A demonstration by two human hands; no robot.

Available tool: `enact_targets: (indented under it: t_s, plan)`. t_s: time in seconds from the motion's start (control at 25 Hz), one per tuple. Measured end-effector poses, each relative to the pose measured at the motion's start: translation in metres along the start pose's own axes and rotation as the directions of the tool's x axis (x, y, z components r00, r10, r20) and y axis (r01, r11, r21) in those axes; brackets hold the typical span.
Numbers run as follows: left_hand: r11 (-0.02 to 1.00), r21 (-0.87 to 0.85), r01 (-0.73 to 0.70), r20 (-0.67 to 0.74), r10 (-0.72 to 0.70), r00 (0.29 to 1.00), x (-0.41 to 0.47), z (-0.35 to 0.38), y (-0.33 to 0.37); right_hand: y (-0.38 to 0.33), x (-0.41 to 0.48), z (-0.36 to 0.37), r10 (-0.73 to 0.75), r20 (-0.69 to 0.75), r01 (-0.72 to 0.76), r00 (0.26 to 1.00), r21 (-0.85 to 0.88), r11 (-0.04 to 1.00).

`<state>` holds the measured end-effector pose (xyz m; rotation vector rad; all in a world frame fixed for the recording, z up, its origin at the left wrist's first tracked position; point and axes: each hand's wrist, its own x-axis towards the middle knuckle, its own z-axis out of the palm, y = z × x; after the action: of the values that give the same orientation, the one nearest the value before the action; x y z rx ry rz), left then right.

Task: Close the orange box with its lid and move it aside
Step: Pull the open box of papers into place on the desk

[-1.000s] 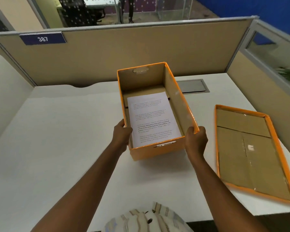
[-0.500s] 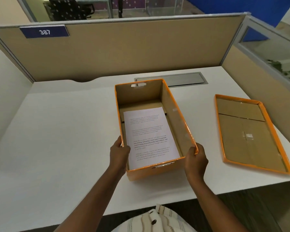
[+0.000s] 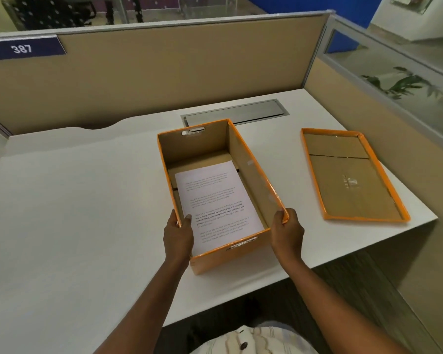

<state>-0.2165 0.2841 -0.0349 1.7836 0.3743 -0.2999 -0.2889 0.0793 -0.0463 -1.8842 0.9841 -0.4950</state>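
A: From the head camera, where does the orange box (image 3: 223,190) sit?

B: On the white desk (image 3: 82,213), near its front edge, open at the top. A printed sheet of paper (image 3: 215,203) lies flat inside. The left hand (image 3: 178,236) pinches the box's left wall, thumb inside, fingers outside. The right hand (image 3: 287,233) is closed around the near right corner of the rim.

A: And the lid (image 3: 351,175)?

B: It rests underside up on the desk to the right, well apart from the box and untouched, so closing is not yet begun.

A: What could go wrong?

B: The lid's near right corner sits close to the desk's edge; a careless grab could push it off. The lid must be flipped over, and a skewed fit would likely catch on the box rim. The box walls are thin cardboard, so a hard squeeze could bow them and spoil the fit.

A: The surroundings?

B: A smooth desk with a metal cable hatch (image 3: 234,113) behind the box, tan cubicle partitions (image 3: 164,70), a blue plate reading 387 (image 3: 23,48), and a plant (image 3: 404,83) beyond the glass on the right
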Motion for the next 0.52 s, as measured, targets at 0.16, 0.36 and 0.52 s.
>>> enact_targets:
  t_s: [0.16, 0.36, 0.52]
  plan:
    - [0.997, 0.068, 0.029, -0.012, -0.028, 1.000, 0.004, -0.001, 0.000, 0.005, -0.006, -0.002, -0.031, 0.004, 0.031, 1.000, -0.020, 0.999]
    - [0.983, 0.178, 0.053, -0.052, -0.044, 0.998, -0.005, 0.002, 0.010, 0.012, 0.001, -0.010, -0.084, 0.105, 0.087, 0.991, -0.023, 0.996]
    - [0.782, 0.594, -0.185, -0.232, 0.387, 0.892, -0.033, 0.012, 0.033, 0.019, 0.020, -0.025, -0.118, 0.146, 0.127, 0.982, -0.053, 0.990]
